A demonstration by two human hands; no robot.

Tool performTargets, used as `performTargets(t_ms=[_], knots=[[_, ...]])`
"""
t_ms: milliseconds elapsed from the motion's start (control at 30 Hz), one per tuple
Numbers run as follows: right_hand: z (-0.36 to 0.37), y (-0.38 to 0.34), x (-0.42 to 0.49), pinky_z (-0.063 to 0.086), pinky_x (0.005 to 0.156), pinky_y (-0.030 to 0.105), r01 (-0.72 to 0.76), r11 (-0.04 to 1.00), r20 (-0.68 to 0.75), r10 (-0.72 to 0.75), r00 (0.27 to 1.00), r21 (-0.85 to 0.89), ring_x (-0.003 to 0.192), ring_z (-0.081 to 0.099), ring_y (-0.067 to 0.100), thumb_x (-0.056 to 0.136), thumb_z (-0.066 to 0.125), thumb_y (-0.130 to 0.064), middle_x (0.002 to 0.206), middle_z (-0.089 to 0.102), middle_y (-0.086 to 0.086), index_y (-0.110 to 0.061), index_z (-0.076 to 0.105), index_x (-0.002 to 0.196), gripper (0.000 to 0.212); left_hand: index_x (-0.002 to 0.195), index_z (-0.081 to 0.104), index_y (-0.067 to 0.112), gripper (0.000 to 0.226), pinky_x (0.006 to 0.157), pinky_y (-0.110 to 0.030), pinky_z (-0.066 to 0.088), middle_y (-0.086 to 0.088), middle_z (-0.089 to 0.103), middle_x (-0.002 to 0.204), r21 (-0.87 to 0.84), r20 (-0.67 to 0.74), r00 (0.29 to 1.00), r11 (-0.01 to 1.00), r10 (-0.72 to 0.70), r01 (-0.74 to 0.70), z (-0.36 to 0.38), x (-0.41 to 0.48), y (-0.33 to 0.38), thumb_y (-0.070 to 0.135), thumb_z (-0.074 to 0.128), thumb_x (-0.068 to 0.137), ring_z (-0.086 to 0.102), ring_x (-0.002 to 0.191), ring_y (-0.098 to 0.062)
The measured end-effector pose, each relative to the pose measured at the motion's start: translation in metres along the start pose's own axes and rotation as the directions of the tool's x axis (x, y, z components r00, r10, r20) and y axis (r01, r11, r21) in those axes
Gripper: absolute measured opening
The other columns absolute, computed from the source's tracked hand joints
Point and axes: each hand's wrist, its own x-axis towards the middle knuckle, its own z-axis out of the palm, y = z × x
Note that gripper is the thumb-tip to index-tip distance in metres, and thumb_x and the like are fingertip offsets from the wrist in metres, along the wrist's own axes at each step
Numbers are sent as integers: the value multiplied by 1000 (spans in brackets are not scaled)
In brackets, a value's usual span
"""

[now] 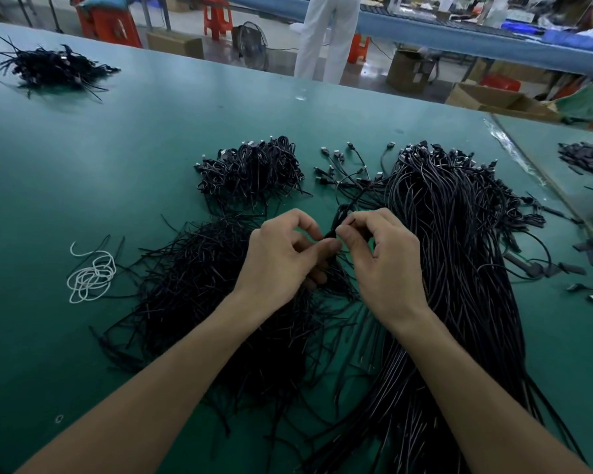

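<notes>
My left hand (281,258) grips a small bundle of black cables (339,217) over the green table (117,159), thumb and fingers curled round it. My right hand (380,254) pinches a thin black tie at the same bundle, right beside my left fingertips. The bundle's plug ends (350,162) fan out beyond my hands. A long sheaf of straight black cables (459,268) lies to the right. A loose heap of thin black ties (199,295) lies under my left forearm.
A pile of bundled cables (254,169) sits beyond my hands, another (52,66) at the far left. A white coiled cord (89,277) lies left. More cables (589,159) lie far right. A person in white (326,32) stands past the table edge among boxes and red stools.
</notes>
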Motion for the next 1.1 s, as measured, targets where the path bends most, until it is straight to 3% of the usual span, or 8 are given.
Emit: performTargets(t_ms=[233, 367, 533, 667, 767, 867, 933, 1100], knots=[[11, -6, 0, 39, 74, 5, 27, 992, -173, -4, 985, 126, 82, 54, -4, 96, 61, -14, 88, 57, -10, -14, 67, 94, 7, 95, 58, 7, 10, 73, -32, 60, -3, 75, 77, -361, 8, 992, 925, -129, 123, 11, 3, 15, -1, 53, 97, 74, 76, -19], [11, -7, -4, 43, 72, 8, 30, 978, -49, -20, 999, 209, 82, 57, -1, 95, 63, -13, 89, 60, -14, -25, 64, 91, 13, 92, 62, 7, 34, 78, -37, 57, -7, 69, 81, -654, 114, 956, 704, -269, 276, 6, 4, 25, 26, 36, 104, 64, 78, -21], [14, -5, -9, 42, 70, 8, -77, 954, 86, 54, 995, 288, 79, 59, -1, 94, 64, -12, 85, 64, -11, -25, 65, 89, 15, 85, 58, 15, 65, 86, -38, 48, -15, 76, 101, -638, 154, 972, 733, -179, 236, -4, 6, 23, 64, 19, 100, 70, 91, -22], [16, 2, -11, 50, 71, 34, -226, 894, 174, 169, 970, 387, 75, 58, 13, 96, 63, -19, 81, 66, -3, -14, 69, 91, 9, 66, 60, 25, 41, 94, -44, 45, -8, 76, 87, -613, 67, 996, 785, -55, 85, -4, 5, 22, 51, 49, 95, 70, 87, -20], [14, 5, -10, 51, 70, 41, -242, 890, 197, 177, 964, 386, 75, 61, 15, 96, 63, -16, 83, 68, -1, -11, 70, 94, 9, 78, 59, 19, 21, 77, -26, 54, 1, 71, 83, -485, 11, 995, 871, 95, -78, -4, 2, 18, 32, 75, 83, 64, 78, -13], [8, 7, -6, 47, 58, 29, -210, 913, 149, 167, 975, 350, 66, 59, 10, 97, 61, -11, 78, 67, 0, -15, 67, 87, 12, 89, 57, 23, 42, 61, -16, 43, 18, 60, 73, -164, -21, 995, 982, 94, -96, -3, -3, 9, 34, 89, 65, 46, 64, -3], [4, 8, -2, 44, 65, 20, -183, 941, 96, 162, 982, 283, 71, 56, 3, 96, 63, -17, 81, 64, -7, -26, 64, 85, 14, 91, 56, 23, 48, 57, -17, 41, 15, 54, 67, -17, -25, 999, 1000, 24, -25, -2, -6, 2, 35, 93, 63, 45, 59, -4], [-2, 4, 6, 43, 72, 9, -91, 970, 45, 83, 996, 224, 80, 57, -1, 95, 64, -18, 88, 64, -11, -31, 60, 89, 15, 92, 57, 12, 27, 49, -24, 50, -5, 72, 67, -59, 80, 984, 984, -161, 166, 0, -11, -4, 21, 80, 84, 67, 54, -18]])
